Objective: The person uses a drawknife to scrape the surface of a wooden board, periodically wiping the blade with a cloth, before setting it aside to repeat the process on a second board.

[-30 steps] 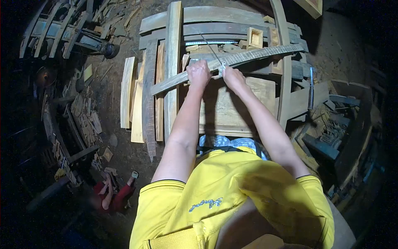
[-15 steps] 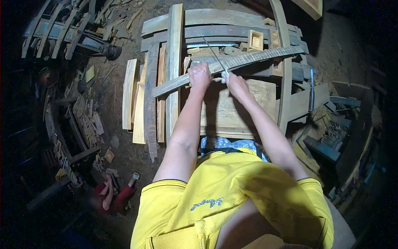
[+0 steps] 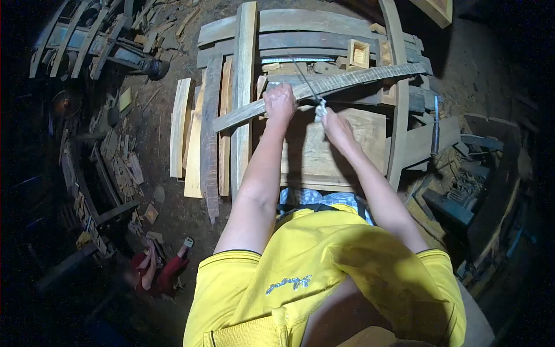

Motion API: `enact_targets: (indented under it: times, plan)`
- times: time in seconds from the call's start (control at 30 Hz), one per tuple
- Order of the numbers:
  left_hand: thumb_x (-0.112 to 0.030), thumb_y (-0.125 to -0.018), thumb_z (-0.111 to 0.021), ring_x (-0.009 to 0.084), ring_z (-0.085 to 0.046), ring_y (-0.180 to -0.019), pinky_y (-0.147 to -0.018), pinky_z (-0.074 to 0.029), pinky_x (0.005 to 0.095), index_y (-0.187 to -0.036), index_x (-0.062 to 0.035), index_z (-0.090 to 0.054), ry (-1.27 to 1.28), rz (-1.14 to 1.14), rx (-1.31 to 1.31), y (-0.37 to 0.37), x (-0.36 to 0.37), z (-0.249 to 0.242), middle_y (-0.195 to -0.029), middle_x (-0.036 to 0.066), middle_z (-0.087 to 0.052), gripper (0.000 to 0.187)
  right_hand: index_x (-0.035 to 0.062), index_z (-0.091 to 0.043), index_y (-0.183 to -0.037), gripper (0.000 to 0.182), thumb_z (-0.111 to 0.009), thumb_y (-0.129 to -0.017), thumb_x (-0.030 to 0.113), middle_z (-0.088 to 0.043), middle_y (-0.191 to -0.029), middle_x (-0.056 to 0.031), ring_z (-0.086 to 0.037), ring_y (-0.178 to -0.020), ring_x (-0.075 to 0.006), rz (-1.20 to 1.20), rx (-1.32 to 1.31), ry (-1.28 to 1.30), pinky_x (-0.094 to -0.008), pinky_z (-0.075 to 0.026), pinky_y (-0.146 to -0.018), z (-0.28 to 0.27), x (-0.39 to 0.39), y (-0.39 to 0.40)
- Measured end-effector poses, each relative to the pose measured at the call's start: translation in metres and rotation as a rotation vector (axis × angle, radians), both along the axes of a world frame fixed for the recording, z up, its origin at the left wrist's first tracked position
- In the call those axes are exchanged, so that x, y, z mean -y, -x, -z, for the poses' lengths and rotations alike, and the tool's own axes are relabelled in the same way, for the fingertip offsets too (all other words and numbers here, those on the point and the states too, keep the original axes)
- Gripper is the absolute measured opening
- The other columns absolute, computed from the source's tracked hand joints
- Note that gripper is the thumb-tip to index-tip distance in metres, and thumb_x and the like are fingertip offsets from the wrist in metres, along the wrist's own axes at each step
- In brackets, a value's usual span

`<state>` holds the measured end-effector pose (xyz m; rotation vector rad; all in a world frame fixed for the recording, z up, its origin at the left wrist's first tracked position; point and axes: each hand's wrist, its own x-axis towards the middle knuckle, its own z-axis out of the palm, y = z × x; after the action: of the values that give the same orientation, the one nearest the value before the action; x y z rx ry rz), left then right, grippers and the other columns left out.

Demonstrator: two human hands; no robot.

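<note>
A long wooden slat (image 3: pixel 370 77), scored with many close crosswise lines along its right part, lies slanted over two upright boards. My left hand (image 3: pixel 280 104) is closed over the slat left of its middle and presses it from above. My right hand (image 3: pixel 338 128) grips the pale, cloth-like wrapped handle of a thin saw (image 3: pixel 304 76). Its narrow dark blade crosses the slat just right of my left hand and points away to the upper left. The blade's teeth are too small to make out.
Under the slat are a wide wooden board (image 3: pixel 329 151) and long planks (image 3: pixel 312 22). A small wooden box (image 3: pixel 358 55) sits behind it. To the right lies a dark-handled tool (image 3: pixel 435 136). A person in red (image 3: pixel 165 274) is low at the left, amid wood scraps.
My right hand has drawn the saw back toward me and slightly right, so more of the handle clears the slat. My left hand stays on the slat.
</note>
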<state>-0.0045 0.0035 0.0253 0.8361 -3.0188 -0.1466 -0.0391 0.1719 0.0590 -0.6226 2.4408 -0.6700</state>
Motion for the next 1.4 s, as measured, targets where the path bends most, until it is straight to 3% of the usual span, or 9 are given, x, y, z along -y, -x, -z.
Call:
enact_targets:
  times: [0.1, 0.17, 0.23, 0.5, 0.63, 0.83, 1.07, 1.3, 1.4]
  plan:
    - [-0.016, -0.069, -0.06, 0.0261, -0.061, -0.077, -0.071, -0.042, 0.0412, -0.082, -0.0081, -0.058, 0.02, 0.016, -0.047, -0.002, 0.001, 0.004, -0.082, 0.011, -0.063, 0.015, 0.0063, -0.053, -0.102, 0.034, -0.033, -0.091, 0.031, -0.059, -0.087, -0.0272, -0.055, -0.086, -0.0453, -0.01, 0.02, -0.031, -0.0516, -0.042, -0.075, -0.004, -0.006, -0.003]
    - [-0.015, -0.072, -0.058, 0.0286, -0.063, -0.078, -0.068, -0.045, 0.0428, -0.086, -0.006, -0.058, 0.006, 0.031, -0.051, 0.0, 0.001, -0.001, -0.082, 0.013, -0.064, 0.017, 0.0056, -0.053, -0.101, 0.033, -0.035, -0.09, 0.031, -0.059, -0.088, -0.0275, -0.055, -0.087, -0.045, 0.014, 0.028, 0.063, -0.0515, -0.042, -0.075, 0.007, 0.014, 0.013]
    - [-0.015, -0.07, -0.06, 0.027, -0.062, -0.078, -0.069, -0.043, 0.0416, -0.084, -0.0074, -0.058, -0.016, 0.034, -0.039, 0.0, 0.0, -0.003, -0.081, 0.012, -0.063, 0.016, 0.0047, -0.054, -0.101, 0.034, -0.037, -0.09, 0.032, -0.059, -0.089, -0.0282, -0.055, -0.089, -0.0448, -0.035, -0.048, -0.058, -0.0515, -0.042, -0.076, 0.017, 0.04, 0.031]
    - [-0.016, -0.069, -0.061, 0.025, -0.061, -0.075, -0.072, -0.041, 0.0406, -0.08, -0.0083, -0.058, 0.01, 0.011, -0.059, -0.004, 0.0, 0.009, -0.083, 0.01, -0.062, 0.014, 0.0053, -0.051, -0.1, 0.031, -0.034, -0.091, 0.029, -0.058, -0.082, -0.028, -0.055, -0.084, -0.0461, 0.003, -0.001, 0.0, -0.0533, -0.042, -0.073, 0.0, -0.005, -0.005]
    - [-0.015, -0.07, -0.06, 0.0265, -0.061, -0.077, -0.072, -0.041, 0.0422, -0.083, -0.0076, -0.058, -0.007, 0.036, -0.113, 0.001, 0.002, 0.007, -0.083, 0.011, -0.062, 0.015, 0.0037, -0.052, -0.099, 0.032, -0.035, -0.09, 0.029, -0.059, -0.085, -0.0284, -0.055, -0.084, -0.046, -0.038, -0.183, -0.014, -0.0516, -0.043, -0.073, 0.021, 0.037, 0.025]
    - [-0.015, -0.069, -0.062, 0.0277, -0.061, -0.081, -0.074, -0.041, 0.0432, -0.082, -0.0075, -0.059, -0.018, 0.01, -0.077, 0.0, 0.001, 0.004, -0.085, 0.012, -0.063, 0.015, 0.0059, -0.053, -0.1, 0.031, -0.036, -0.091, 0.03, -0.059, -0.086, -0.0263, -0.055, -0.087, -0.0443, -0.014, 0.017, 0.029, -0.0509, -0.043, -0.075, 0.005, -0.007, -0.002]
    - [-0.014, -0.069, -0.06, 0.0275, -0.061, -0.08, -0.073, -0.042, 0.0417, -0.081, -0.0082, -0.059, -0.035, 0.028, -0.075, 0.0, 0.003, 0.005, -0.083, 0.011, -0.063, 0.013, 0.0048, -0.054, -0.097, 0.029, -0.037, -0.089, 0.027, -0.059, -0.085, -0.0272, -0.056, -0.083, -0.0455, -0.072, -0.139, -0.074, -0.0522, -0.043, -0.073, 0.019, 0.037, 0.029]
    - [-0.015, -0.069, -0.06, 0.0273, -0.062, -0.077, -0.072, -0.042, 0.0416, -0.082, -0.0077, -0.059, -0.007, 0.039, -0.076, -0.004, 0.003, 0.009, -0.083, 0.011, -0.063, 0.014, 0.0078, -0.052, -0.102, 0.028, -0.037, -0.091, 0.029, -0.059, -0.085, -0.0261, -0.056, -0.083, -0.044, -0.049, -0.031, -0.032, -0.0528, -0.042, -0.072, 0.003, -0.012, -0.004]
    - [-0.015, -0.069, -0.061, 0.0264, -0.062, -0.079, -0.072, -0.042, 0.0417, -0.082, -0.0075, -0.059, -0.023, 0.046, -0.107, -0.002, 0.002, 0.001, -0.083, 0.011, -0.063, 0.015, 0.006, -0.053, -0.1, 0.028, -0.038, -0.09, 0.027, -0.059, -0.085, -0.0273, -0.056, -0.084, -0.0443, -0.034, -0.073, -0.041, -0.0526, -0.042, -0.072, 0.014, 0.025, 0.021]
